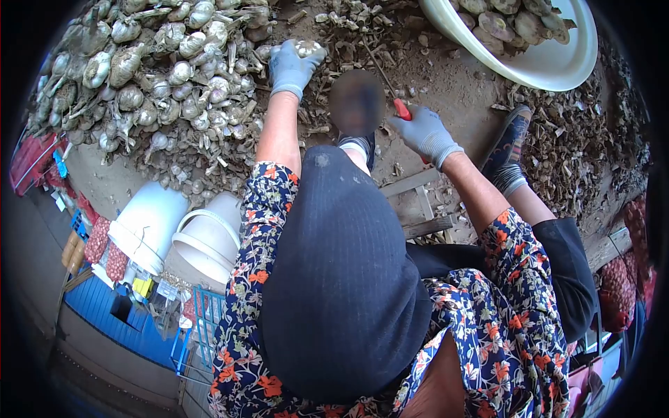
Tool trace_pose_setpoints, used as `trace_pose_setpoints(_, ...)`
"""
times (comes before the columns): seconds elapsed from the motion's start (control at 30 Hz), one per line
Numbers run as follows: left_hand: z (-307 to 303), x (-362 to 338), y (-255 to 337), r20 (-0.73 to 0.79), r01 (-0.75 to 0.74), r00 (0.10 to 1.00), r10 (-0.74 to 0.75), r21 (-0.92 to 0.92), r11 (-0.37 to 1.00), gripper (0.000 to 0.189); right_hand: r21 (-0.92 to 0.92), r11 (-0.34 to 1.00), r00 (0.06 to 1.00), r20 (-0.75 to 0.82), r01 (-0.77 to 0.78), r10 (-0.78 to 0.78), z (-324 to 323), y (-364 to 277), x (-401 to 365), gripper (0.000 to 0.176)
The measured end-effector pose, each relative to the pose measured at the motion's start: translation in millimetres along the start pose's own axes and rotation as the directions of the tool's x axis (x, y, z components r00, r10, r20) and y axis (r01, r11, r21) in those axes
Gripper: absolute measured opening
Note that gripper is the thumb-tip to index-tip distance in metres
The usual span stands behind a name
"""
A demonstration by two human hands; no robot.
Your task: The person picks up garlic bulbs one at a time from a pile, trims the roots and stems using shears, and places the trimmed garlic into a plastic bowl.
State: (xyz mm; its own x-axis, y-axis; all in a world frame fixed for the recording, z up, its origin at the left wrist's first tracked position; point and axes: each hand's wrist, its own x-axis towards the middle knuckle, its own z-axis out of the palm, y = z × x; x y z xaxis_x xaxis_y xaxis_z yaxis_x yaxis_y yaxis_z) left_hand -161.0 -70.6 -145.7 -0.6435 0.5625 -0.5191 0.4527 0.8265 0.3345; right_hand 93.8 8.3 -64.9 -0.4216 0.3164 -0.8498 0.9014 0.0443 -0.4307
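My left hand (293, 68), in a grey glove, is closed around a garlic bulb (307, 49) at the right edge of a large heap of garlic (188, 90). The fingers of my gloved right hand (424, 134) are wrapped round the red handle of a tool (402, 109). A thin dark shaft runs from that handle up and to the left, over the littered ground. A blurred round patch covers the area between my two hands.
A pale tub (512, 76) holding garlic bulbs stands at the upper right. Two white buckets (150, 219) (212, 233) are at the lower left. Cut stalks (578, 132) litter the ground. Wooden slats (411, 182) lie below my right hand.
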Motion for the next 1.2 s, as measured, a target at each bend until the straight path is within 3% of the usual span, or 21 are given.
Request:
trace_pose_setpoints(0.07,0,-7,5,-0.064,0.067,0.996,-0.061,0.101,0.993,0.079,-0.086,0.996,0.999,-0.035,0.005,-0.008,-2,-4,-2,0.052)
trace_pose_setpoints(0.1,8,-6,-8,-0.151,-0.044,0.986,0.065,0.139,0.989,0.076,-0.173,0.985,0.998,-0.064,0.002,-0.014,-3,-5,-2,0.052)
trace_pose_setpoints(0.13,6,-8,-9,-0.148,-0.047,0.987,0.068,0.142,0.989,0.076,-0.169,0.986,0.998,-0.064,0.001,-0.012,-4,-7,-2,0.052)
trace_pose_setpoints(0.2,-5,-24,0,-0.204,-0.260,0.955,0.216,-0.222,0.940,0.073,-0.336,0.942,0.988,-0.131,0.027,-0.075,-10,-10,-2,0.054)
trace_pose_setpoints(0.23,-13,-39,12,-0.103,-0.168,0.986,0.133,-0.513,0.842,0.070,-0.333,0.943,0.990,-0.123,0.025,-0.069,-11,-10,-5,0.054)
trace_pose_setpoints(0.27,-17,-49,14,-0.100,-0.161,0.987,0.128,-0.509,0.845,0.070,-0.377,0.924,0.975,-0.172,0.065,-0.139,-13,-11,-8,0.052)
trace_pose_setpoints(0.33,-27,-52,19,-0.131,-0.364,0.930,0.345,-0.467,0.806,0.069,-0.426,0.898,0.946,-0.234,0.108,-0.225,-20,-15,-9,0.051)
trace_pose_setpoints(0.4,-31,-56,26,-0.162,-0.450,0.890,0.426,-0.466,0.762,0.068,-0.603,0.773,0.849,-0.291,0.196,-0.442,-23,-14,-18,0.049)
trace_pose_setpoints(0.47,-38,-59,34,-0.059,-0.367,0.906,0.420,-0.606,0.706,0.076,-0.632,0.754,0.861,-0.271,0.178,-0.430,-34,-17,-24,0.048)
trace_pose_setpoints(0.63,-47,-65,45,-0.050,-0.466,0.862,0.504,-0.470,0.750,0.073,-0.706,0.697,0.915,-0.189,0.126,-0.356,-37,-22,-28,0.047)
trace_pose_setpoints(0.7,-39,-61,38,-0.042,-0.435,0.877,0.479,-0.493,0.753,0.071,-0.628,0.772,0.978,-0.082,0.099,-0.192,-40,-34,-29,0.044)
trace_pose_setpoints(0.73,-36,-57,35,-0.026,-0.400,0.891,0.452,-0.514,0.759,0.070,-0.548,0.819,0.974,-0.034,0.169,-0.223,-38,-29,-26,0.041)
trace_pose_setpoints(0.8,-39,-66,41,0.009,-0.315,0.918,0.396,-0.590,0.743,0.067,-0.340,0.926,0.967,-0.135,0.161,-0.218,-16,-19,-18,0.035)
trace_pose_setpoints(0.83,-39,-69,43,0.042,-0.277,0.929,0.368,-0.582,0.764,0.065,-0.341,0.925,0.965,-0.137,0.167,-0.225,-13,-18,-14,0.035)
trace_pose_setpoints(0.9,-39,-70,42,0.107,-0.223,0.936,0.335,-0.555,0.801,0.063,-0.097,0.993,0.987,-0.134,0.071,-0.084,-8,-20,-15,0.038)
trace_pose_setpoints(0.93,-37,-69,41,0.097,-0.237,0.934,0.344,-0.552,0.800,0.063,-0.095,0.992,0.985,-0.146,0.078,-0.092,-8,-18,-15,0.038)
trace_pose_setpoints(1.0,-39,-72,53,0.011,-0.217,0.947,0.320,-0.714,0.666,0.062,-0.018,0.994,0.974,-0.197,0.107,-0.108,-7,-8,-17,0.038)
trace_pose_setpoints(1.03,-46,-74,63,0.009,-0.233,0.941,0.339,-0.709,0.666,0.064,-0.011,0.995,0.976,-0.194,0.100,-0.100,-7,-4,-16,0.039)
trace_pose_setpoints(1.07,-57,-77,82,-0.058,-0.355,0.899,0.434,-0.677,0.645,0.068,-0.014,0.993,0.970,-0.213,0.117,-0.117,-9,-2,-15,0.039)
trace_pose_setpoints(1.13,-80,-85,134,-0.220,-0.533,0.761,0.610,-0.748,0.396,0.079,-0.027,0.999,0.989,-0.144,0.038,-0.042,-11,1,-15,0.040)
trace_pose_setpoints(1.2,-81,-64,151,-0.201,-0.424,0.748,0.633,-0.878,0.223,0.081,-0.045,0.998,0.993,-0.109,0.038,-0.042,-12,3,-18,0.041)
